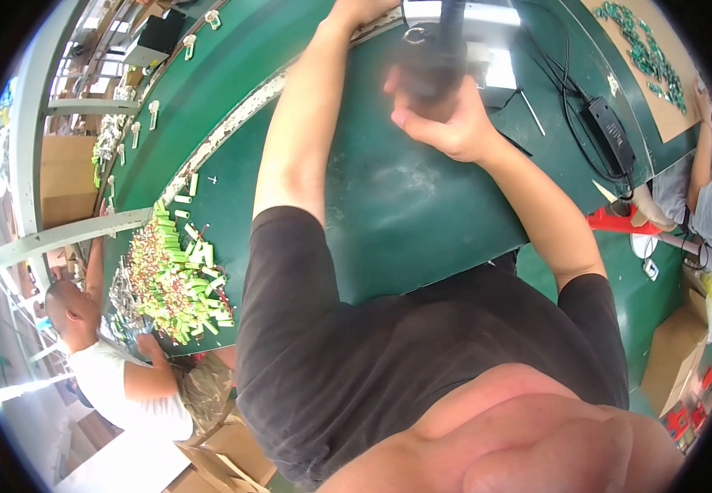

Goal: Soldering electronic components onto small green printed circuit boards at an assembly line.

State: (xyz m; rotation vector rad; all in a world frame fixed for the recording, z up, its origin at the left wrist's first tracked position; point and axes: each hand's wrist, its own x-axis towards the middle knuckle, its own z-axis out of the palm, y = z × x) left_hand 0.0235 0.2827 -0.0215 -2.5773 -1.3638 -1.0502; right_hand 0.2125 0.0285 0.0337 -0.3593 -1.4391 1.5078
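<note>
My right hand (pixel 463 123) is wrapped round a blurred black electric screwdriver (pixel 434 66), with a ring at its upper end and a thick dark part running up out of view. Behind and beside it is a white and silver boxy device (pixel 497 70), partly covered by the screwdriver. My left arm reaches to the top edge of the picture. There my left hand (pixel 364 10) lies beside the device's left end, its fingers cut off from view. A thin metal rod (pixel 532 112) rests on the green table (pixel 405 214) right of my right hand.
A black power adapter (pixel 608 135) with cables lies at the right. Green circuit boards (pixel 647 53) cover a brown board beyond it. At the left, a heap of green battery cells (pixel 179 275) sits before a seated co-worker (pixel 122 370). A conveyor belt (pixel 200 82) carries small white parts.
</note>
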